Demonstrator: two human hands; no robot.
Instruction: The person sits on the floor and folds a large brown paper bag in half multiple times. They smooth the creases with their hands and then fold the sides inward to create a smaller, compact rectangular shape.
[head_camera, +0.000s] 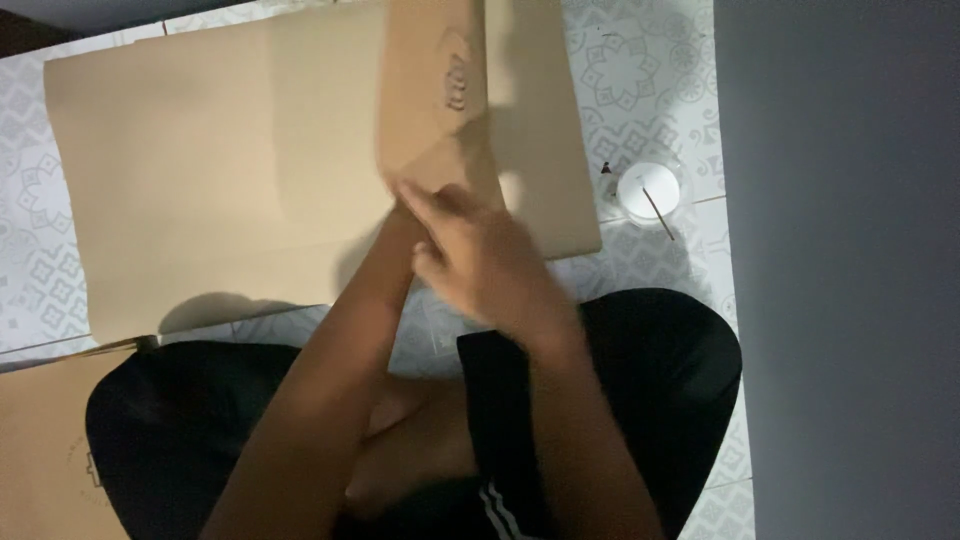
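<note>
A large flattened cardboard sheet (250, 170), plain brown, lies spread on a floor of white patterned tiles (640, 70), filling the upper left of the head view. One narrower flap (435, 90) of it stands lifted near the middle, tilted up toward the camera, with a small printed mark on its face. Both of the person's hands meet at the lower edge of this flap. The right hand (490, 265) lies on top, blurred by motion, fingers curled loosely toward the cardboard; whether its grip is clenched on the flap edge or only pressing against it cannot be told. The left hand (405, 205) is almost wholly hidden beneath the right, so its grip cannot be told either. To fold such a flap cleanly, it seems best to hold it close to the crease, press along the scored line with flat fingers, and keep the rest of the sheet pinned flat so it does not slide on the tiles. The person sits with knees in black shorts (620, 370) just below the sheet. A small round white container (647, 190) with a thin stick across it sits well apart to the right. A second cardboard piece (45, 450) lies at the lower left, beside a grey wall (850, 270) side opposite.
</note>
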